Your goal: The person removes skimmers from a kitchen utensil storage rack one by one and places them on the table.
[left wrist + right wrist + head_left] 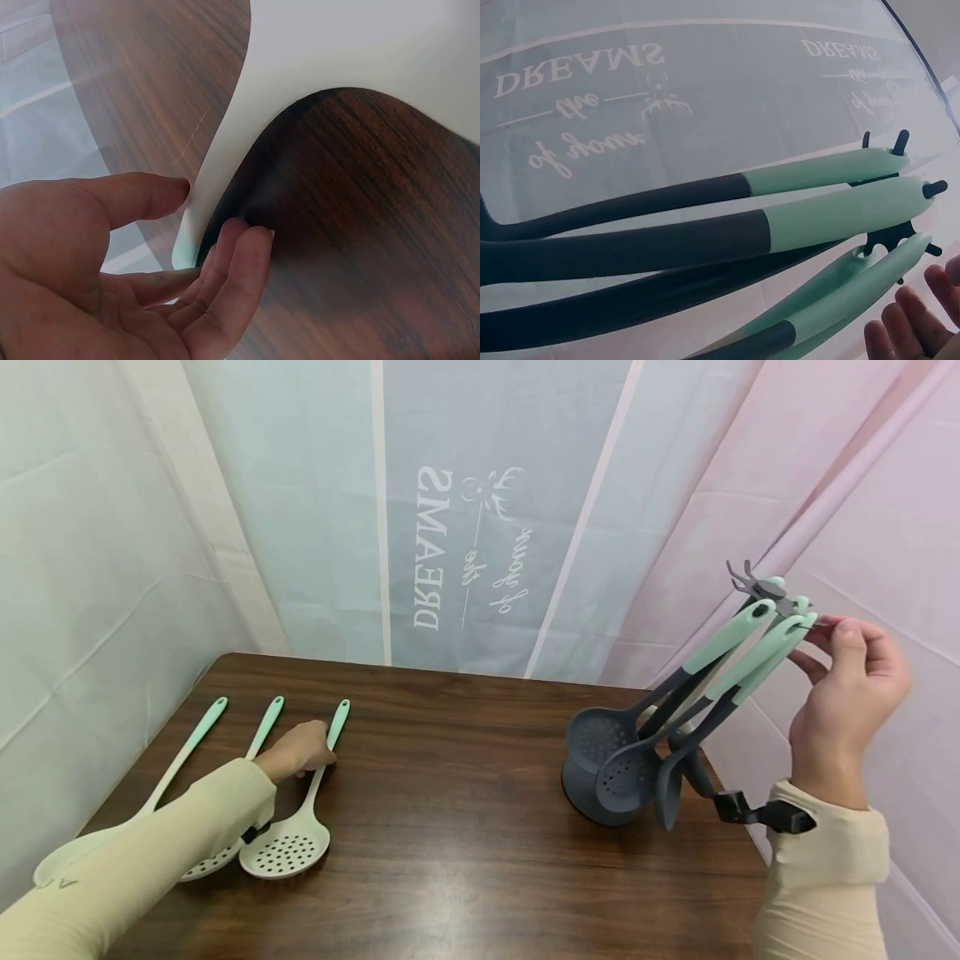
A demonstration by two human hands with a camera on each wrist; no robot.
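While left hand [300, 750] pinches smooth perforated skimmer [288, 843], right hand [847, 693] grips mint handle [772, 647].

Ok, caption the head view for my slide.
Left hand holds a white skimmer on the table; right hand tilts the utensil rack.

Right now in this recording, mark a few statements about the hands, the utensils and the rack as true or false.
1. The left hand rests on the handle of the cream slotted skimmer with a mint handle. True.
2. The dark grey utensil rack stands upright. False: it is tilted toward the right hand.
3. Three cream utensils lie on the dark wooden table. True.
4. The right hand is flat on the table. False: it is raised at the rack's top.
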